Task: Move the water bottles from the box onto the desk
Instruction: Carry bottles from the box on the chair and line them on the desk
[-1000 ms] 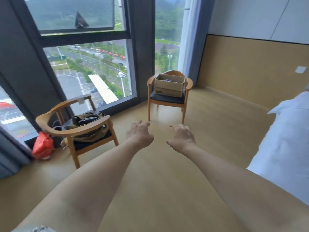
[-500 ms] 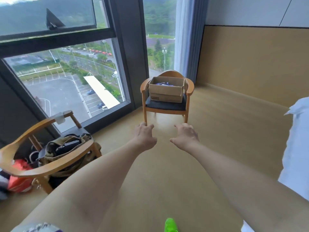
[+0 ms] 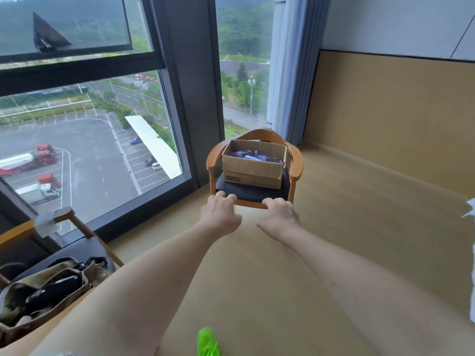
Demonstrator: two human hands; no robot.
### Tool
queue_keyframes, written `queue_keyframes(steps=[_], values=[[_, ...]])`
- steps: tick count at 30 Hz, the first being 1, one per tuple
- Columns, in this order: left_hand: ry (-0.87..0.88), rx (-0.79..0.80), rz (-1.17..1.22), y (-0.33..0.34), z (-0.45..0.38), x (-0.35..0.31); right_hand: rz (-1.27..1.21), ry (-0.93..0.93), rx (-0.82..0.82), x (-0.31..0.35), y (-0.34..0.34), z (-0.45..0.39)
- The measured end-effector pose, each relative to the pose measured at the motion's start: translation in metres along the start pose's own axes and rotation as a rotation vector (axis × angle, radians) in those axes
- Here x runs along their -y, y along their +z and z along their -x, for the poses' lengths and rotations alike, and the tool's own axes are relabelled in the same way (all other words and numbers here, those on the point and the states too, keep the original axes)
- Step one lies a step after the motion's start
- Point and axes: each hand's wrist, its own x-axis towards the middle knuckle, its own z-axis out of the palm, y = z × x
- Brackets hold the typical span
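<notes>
An open cardboard box (image 3: 253, 168) sits on the dark seat of a wooden armchair (image 3: 297, 163) by the window. Inside it I see purple-blue wrapping over the water bottles (image 3: 253, 155); single bottles cannot be made out. My left hand (image 3: 221, 214) and my right hand (image 3: 279, 214) are stretched forward side by side, palms down, fingers loosely curled and apart, holding nothing. In the picture they overlap the chair's front edge, below the box. No desk is in view.
A second wooden chair (image 3: 61, 222) with an olive bag (image 3: 48, 291) stands at the lower left. A tall window (image 3: 90, 124) fills the left, a curtain (image 3: 293, 73) hangs behind the box. White bedding (image 3: 471, 247) is at the right edge; a green shoe (image 3: 208, 343) shows below.
The view has moved toward the chair with the box, which is now larger and nearer. Both hands stay stretched forward and empty. The left chair has slid toward the lower left corner.
</notes>
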Motion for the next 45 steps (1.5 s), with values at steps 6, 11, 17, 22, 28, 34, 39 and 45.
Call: queue_keyframes(steps=[6, 11, 17, 22, 28, 34, 39, 45], values=[[0.027, -0.005, 0.034, 0.016, -0.144, 0.018, 0.021, 0.025, -0.008, 0.000, 0.009, -0.132], [0.053, 0.070, -0.024, 0.007, -0.271, 0.027, 0.021, 0.071, -0.030, 0.008, -0.003, -0.251], [0.115, 0.079, -0.002, -0.009, -0.400, 0.013, 0.022, 0.137, -0.033, 0.003, -0.012, -0.363], [0.140, 0.180, -0.035, 0.026, -0.469, 0.018, 0.029, 0.208, 0.063, -0.013, 0.010, -0.444], [0.085, 0.268, -0.052, 0.073, -0.553, 0.044, 0.029, 0.213, 0.194, -0.036, 0.051, -0.550], [-0.029, 0.385, -0.124, 0.108, -0.664, 0.061, -0.003, 0.215, 0.330, -0.061, 0.081, -0.675], [-0.031, 0.476, -0.179, 0.134, -0.747, 0.051, -0.020, 0.261, 0.438, -0.089, 0.093, -0.753], [-0.025, 0.574, -0.101, 0.176, -0.784, 0.041, -0.002, 0.322, 0.579, -0.115, 0.119, -0.792]])
